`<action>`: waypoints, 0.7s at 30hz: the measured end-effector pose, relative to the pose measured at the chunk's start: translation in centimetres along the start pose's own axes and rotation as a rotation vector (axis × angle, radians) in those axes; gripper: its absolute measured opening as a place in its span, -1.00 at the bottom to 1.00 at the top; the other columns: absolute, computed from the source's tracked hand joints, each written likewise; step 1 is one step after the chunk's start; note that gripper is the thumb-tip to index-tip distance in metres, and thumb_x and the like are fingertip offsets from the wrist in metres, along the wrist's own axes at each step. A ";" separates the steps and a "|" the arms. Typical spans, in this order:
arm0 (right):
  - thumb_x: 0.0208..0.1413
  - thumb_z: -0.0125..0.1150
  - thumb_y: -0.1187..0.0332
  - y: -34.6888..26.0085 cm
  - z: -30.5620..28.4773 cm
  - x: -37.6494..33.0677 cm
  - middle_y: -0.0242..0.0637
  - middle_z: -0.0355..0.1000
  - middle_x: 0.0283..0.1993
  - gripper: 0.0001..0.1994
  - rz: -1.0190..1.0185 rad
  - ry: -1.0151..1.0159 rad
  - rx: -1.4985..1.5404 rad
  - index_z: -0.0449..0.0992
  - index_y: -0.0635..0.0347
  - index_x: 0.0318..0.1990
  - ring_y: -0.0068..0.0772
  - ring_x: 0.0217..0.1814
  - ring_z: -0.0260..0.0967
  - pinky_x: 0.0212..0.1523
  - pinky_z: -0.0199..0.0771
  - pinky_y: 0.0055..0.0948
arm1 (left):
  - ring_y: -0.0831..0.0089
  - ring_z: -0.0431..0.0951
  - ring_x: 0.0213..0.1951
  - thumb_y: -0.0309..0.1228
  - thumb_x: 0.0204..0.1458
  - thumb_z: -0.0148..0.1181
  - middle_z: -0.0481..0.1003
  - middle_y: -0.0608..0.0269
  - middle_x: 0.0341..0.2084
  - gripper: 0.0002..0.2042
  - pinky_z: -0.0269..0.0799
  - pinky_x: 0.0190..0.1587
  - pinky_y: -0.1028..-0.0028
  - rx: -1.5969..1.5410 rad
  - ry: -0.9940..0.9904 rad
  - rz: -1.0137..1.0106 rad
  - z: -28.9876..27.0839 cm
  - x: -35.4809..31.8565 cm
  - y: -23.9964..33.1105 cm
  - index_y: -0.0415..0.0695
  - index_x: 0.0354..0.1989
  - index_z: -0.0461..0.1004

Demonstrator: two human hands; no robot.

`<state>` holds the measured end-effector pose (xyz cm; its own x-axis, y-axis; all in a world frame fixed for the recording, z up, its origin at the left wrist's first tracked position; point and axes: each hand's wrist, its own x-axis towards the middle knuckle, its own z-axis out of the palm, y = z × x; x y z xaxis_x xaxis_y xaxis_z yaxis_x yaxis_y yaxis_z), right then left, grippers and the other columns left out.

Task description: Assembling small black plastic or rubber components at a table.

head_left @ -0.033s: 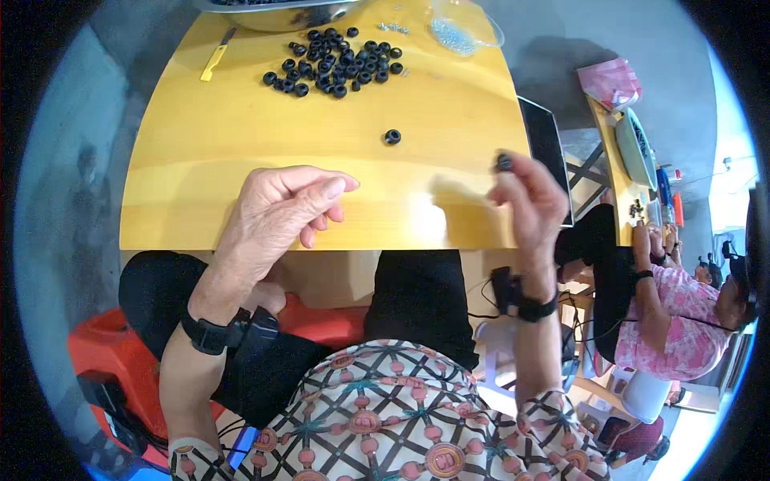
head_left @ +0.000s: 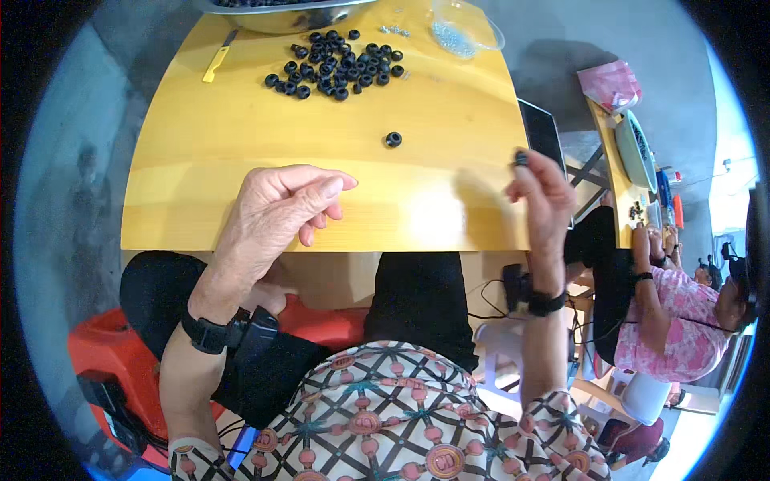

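Over the near left of the yellow table, my left hand (head_left: 281,204) is closed, thumb pressed along the index finger. Whatever it may hold does not show. Near the table's right edge my right hand (head_left: 545,200) pinches a small black ring-like part (head_left: 521,158) at its fingertips, slightly blurred. A single black round part with a hole (head_left: 393,139) lies on the table between and beyond my hands. Farther back is a loose heap of several similar black parts (head_left: 341,68).
A metal basin (head_left: 289,18) stands at the far left edge, with a yellow-handled knife (head_left: 215,64) near it. Clear plastic dish (head_left: 485,36) with small shiny pieces sits far right, beside a few loose bits (head_left: 393,30). At right, another person (head_left: 674,313) sits at a second table.
My right hand has shifted a little to the right, still pinching the black part. My left hand stays in place.
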<state>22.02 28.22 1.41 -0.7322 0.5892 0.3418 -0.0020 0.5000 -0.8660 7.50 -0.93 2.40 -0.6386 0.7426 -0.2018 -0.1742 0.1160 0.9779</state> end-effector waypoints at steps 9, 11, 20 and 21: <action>0.09 0.09 0.42 11.9 -10.5 5.5 -0.27 0.47 -0.31 -0.64 0.426 -0.008 -0.255 0.36 0.40 0.04 -0.62 -0.48 0.38 -0.45 0.41 -0.64 | 0.67 0.41 -0.45 -0.34 0.11 0.08 0.51 0.27 -0.46 -0.74 0.33 -0.46 0.70 -0.061 0.051 0.066 -1.0 1.4 -0.6 -0.27 -0.14 0.50; 0.10 0.07 0.42 11.4 -9.8 5.6 -0.25 0.46 -0.28 -0.62 0.441 0.003 -0.228 0.33 0.42 0.06 -0.61 -0.47 0.39 -0.44 0.41 -0.63 | 0.66 0.43 -0.42 -0.35 0.10 0.09 0.53 0.24 -0.41 -0.73 0.34 -0.44 0.69 -0.108 0.066 0.094 -1.4 1.7 -1.1 -0.27 -0.12 0.49; 0.00 0.19 0.47 -2.8 -0.3 5.0 -0.26 0.50 -0.26 -0.72 -0.046 -0.311 -0.336 0.48 0.28 -0.08 -0.53 -0.32 0.44 -0.34 0.45 -0.58 | 0.67 0.43 -0.39 -0.33 0.09 0.11 0.53 0.29 -0.36 -0.73 0.33 -0.41 0.69 -0.031 0.173 0.151 -4.1 2.8 -0.3 -0.24 -0.12 0.49; -0.04 0.23 0.50 -3.5 1.3 4.8 -0.23 0.51 -0.25 -0.72 -0.200 -0.352 -0.355 0.49 0.28 -0.12 -0.51 -0.33 0.45 -0.34 0.46 -0.57 | 0.67 0.43 -0.39 -0.33 0.08 0.11 0.53 0.29 -0.36 -0.73 0.33 -0.42 0.69 -0.016 0.193 0.159 -4.3 2.8 -0.2 -0.24 -0.12 0.49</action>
<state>17.62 28.43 5.61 -0.9252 0.2426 0.2918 0.0211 0.8006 -0.5988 2.52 -1.74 1.37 -0.7902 0.6105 -0.0537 -0.0706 -0.0037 0.9975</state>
